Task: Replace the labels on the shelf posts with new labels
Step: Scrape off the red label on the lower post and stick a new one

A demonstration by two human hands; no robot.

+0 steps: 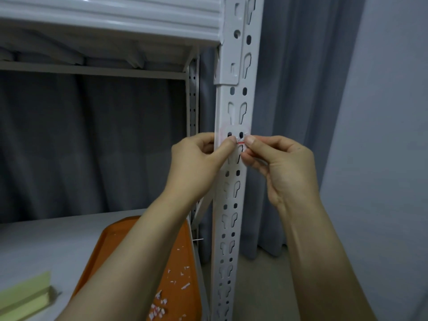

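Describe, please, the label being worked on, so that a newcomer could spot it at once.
Find the white perforated shelf post standing upright in the middle of the view. Halfway up it, the left hand and right hand meet, and the label lies between their thumbs. On this post it alone carries a thin red line, amid white metal and dark holes.
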